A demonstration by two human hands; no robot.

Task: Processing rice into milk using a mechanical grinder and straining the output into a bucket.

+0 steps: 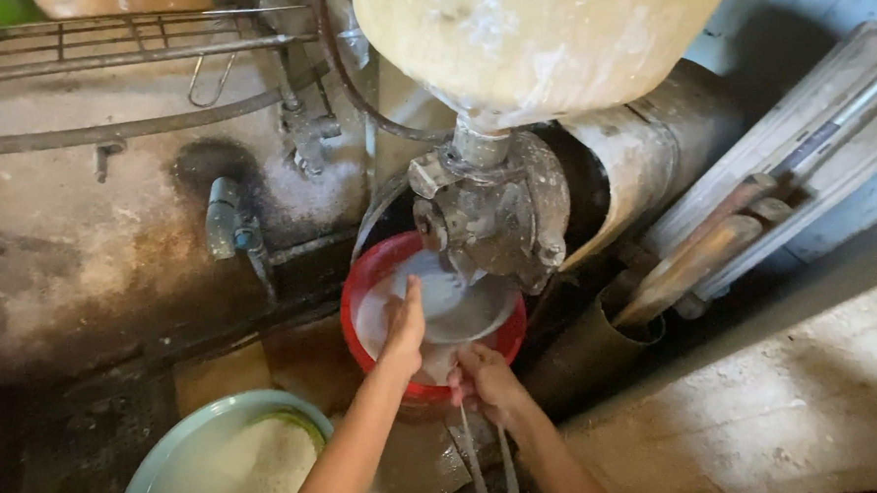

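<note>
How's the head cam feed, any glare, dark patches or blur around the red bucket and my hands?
Head view: dim, warm light; red bucket and white liquid readable, no harsh glare. Left hand and right hand slightly soft. Deep shadow under the grinder head and at lower left beside the pale green basin.

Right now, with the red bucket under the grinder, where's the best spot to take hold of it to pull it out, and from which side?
Probably the near rim of the red bucket, from the front. The grinder overhangs its far half, blocking access from behind and above. The right hand is at the near rim by the wire handle, which hangs down the front; the left hand reaches inside.
</note>
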